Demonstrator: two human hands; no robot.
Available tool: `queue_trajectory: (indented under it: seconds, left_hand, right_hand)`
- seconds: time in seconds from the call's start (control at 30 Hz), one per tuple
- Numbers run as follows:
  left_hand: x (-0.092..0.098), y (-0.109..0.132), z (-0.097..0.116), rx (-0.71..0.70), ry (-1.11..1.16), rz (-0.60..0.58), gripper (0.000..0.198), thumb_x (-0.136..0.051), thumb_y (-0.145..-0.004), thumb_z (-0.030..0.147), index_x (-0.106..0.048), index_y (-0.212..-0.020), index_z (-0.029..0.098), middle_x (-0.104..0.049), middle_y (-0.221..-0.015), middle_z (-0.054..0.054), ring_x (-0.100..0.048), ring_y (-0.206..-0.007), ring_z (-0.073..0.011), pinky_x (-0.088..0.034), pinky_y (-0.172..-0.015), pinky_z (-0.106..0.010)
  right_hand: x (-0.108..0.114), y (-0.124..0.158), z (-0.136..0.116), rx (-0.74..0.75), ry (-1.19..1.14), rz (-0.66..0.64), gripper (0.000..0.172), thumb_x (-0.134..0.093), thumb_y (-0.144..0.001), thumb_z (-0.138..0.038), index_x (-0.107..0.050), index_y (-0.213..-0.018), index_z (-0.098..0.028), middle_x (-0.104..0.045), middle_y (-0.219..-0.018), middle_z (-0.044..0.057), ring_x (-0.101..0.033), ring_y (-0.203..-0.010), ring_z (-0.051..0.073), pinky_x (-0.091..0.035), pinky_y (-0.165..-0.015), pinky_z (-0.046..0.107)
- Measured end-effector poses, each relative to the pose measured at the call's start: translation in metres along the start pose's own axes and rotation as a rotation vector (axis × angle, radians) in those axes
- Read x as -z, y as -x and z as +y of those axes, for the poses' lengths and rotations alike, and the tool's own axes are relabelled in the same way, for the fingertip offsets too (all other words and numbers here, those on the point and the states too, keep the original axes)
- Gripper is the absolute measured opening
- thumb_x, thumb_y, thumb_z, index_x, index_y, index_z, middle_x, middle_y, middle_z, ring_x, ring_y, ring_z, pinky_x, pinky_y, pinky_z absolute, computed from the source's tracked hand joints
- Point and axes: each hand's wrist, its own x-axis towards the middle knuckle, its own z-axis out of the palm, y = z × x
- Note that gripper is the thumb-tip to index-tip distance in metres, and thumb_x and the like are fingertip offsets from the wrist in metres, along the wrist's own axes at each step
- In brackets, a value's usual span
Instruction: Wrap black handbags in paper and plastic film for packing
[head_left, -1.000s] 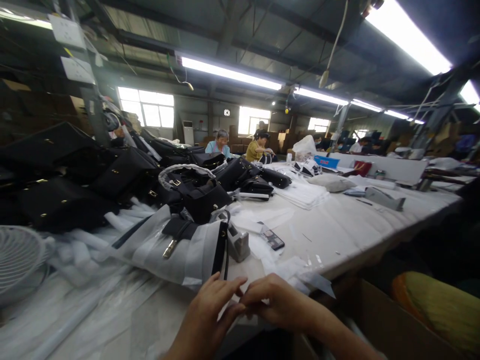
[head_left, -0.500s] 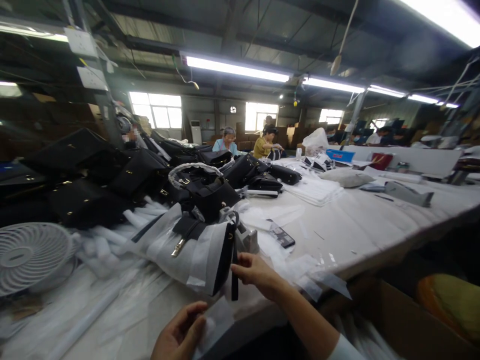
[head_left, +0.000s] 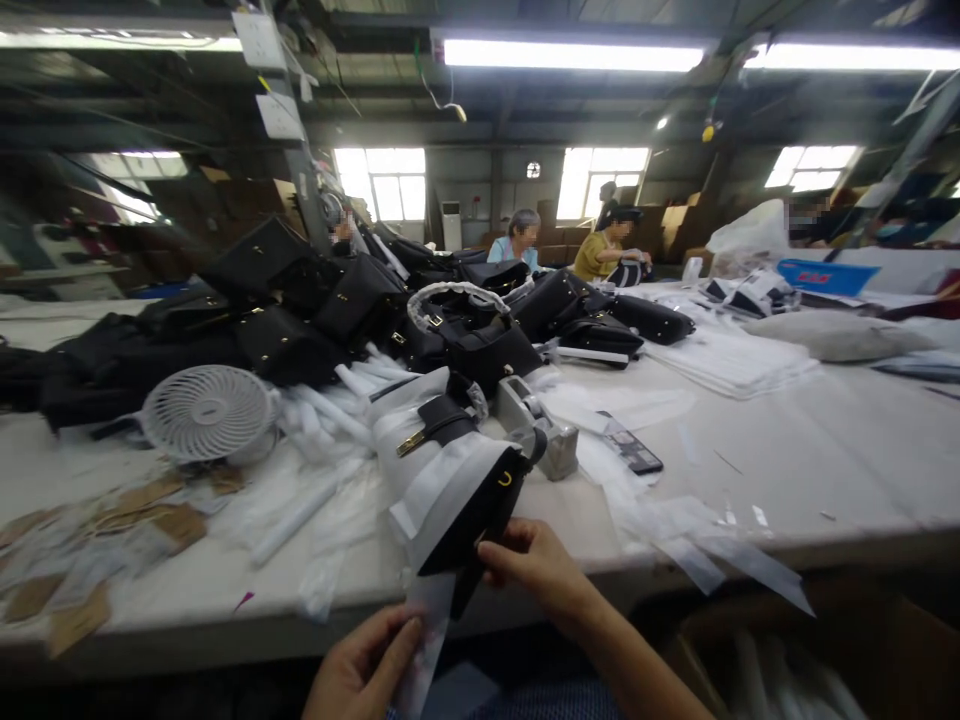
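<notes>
A black handbag, partly wrapped in white tissue, lies near the table's front edge. On its front show a dark flap and a gold clasp. My right hand pinches the bag's black strap, which hangs down at the side panel. Between the thumb and fingers of my left hand is a thin translucent white sheet. The sheet's upper end is close below the bag's bottom corner; I cannot tell whether they touch.
Behind the bag stand a grey tape dispenser and a phone. A white fan and white rolls lie left. Black bags pile up behind. Paper strips overhang the front edge. Two people sit across the table.
My view has swung left. The bag has tilted, with its side panel turned more toward me. The sheet in my left hand is now raised close to the strap.
</notes>
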Motion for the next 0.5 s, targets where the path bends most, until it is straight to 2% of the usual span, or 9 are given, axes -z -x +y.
queue_trajectory:
  seconds: [0.1,0.17,0.3,0.5]
  left_hand:
    - [0.0070,0.0038,-0.0048,0.023,-0.117,0.035,0.054,-0.066,-0.072,0.068,-0.078,-0.091,0.019,-0.075,-0.073,-0.003,-0.066,-0.067,-0.0201,-0.052,-0.062,-0.024]
    - [0.0101,0.0048,-0.0051,0.010,-0.160,0.051,0.052,-0.069,-0.069,0.067,-0.080,-0.089,0.020,-0.077,-0.076,-0.004,-0.068,-0.073,-0.0223,-0.053,-0.067,-0.025]
    - [0.0097,0.0045,-0.0018,-0.053,-0.170,0.056,0.046,-0.073,-0.066,0.065,-0.081,-0.084,0.023,-0.079,-0.090,-0.005,-0.070,-0.089,-0.0264,-0.054,-0.083,-0.027]
    - [0.0050,0.0021,0.0024,-0.059,-0.097,0.042,0.049,-0.072,-0.068,0.064,-0.079,-0.093,0.022,-0.078,-0.093,-0.005,-0.071,-0.088,-0.0253,-0.055,-0.079,-0.026]
  right_hand:
    - [-0.0034,0.0052,0.0081,0.008,-0.056,0.067,0.037,-0.079,-0.073,-0.047,-0.071,-0.081,-0.011,-0.066,-0.064,0.002,-0.056,-0.057,0.011,-0.044,-0.058,0.023]
    - [-0.0050,0.0072,0.0108,0.017,-0.107,0.091,0.036,-0.079,-0.073,-0.046,-0.071,-0.082,-0.012,-0.065,-0.067,0.001,-0.055,-0.059,0.010,-0.044,-0.059,0.022]
    - [-0.0070,0.0085,0.0083,0.054,-0.104,0.058,0.034,-0.079,-0.073,-0.045,-0.071,-0.081,-0.012,-0.064,-0.071,0.002,-0.054,-0.060,0.010,-0.043,-0.059,0.023]
    - [-0.0101,0.0095,0.0060,0.071,-0.078,0.065,0.038,-0.078,-0.074,-0.048,-0.071,-0.082,-0.011,-0.064,-0.071,0.003,-0.053,-0.060,0.010,-0.042,-0.060,0.023]
